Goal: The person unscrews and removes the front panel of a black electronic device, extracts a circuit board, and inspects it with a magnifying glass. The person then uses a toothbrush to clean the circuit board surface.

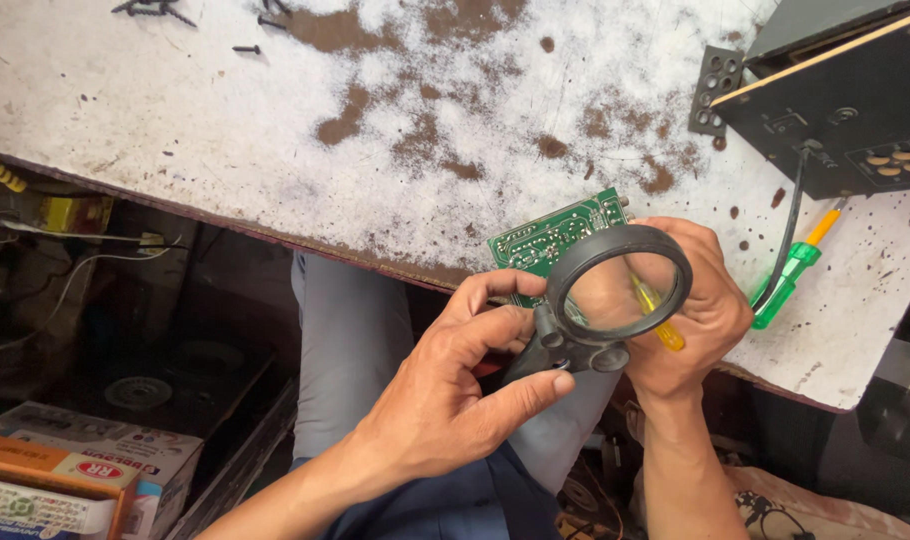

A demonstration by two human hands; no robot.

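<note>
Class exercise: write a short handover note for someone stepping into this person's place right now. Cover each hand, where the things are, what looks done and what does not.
Left hand: grip closed on the handle of the round black-framed magnifying glass, held over the bench edge.
Right hand: holds the green printed circuit board behind the lens, with a yellow-handled tool in the same hand.
Nearby: a green and yellow screwdriver and a black electronics case lie on the worn white workbench; loose black screws sit at the far edge.
Done: board is out and under the lens.
Left: no repair is visible on the board; the case lies open.
</note>
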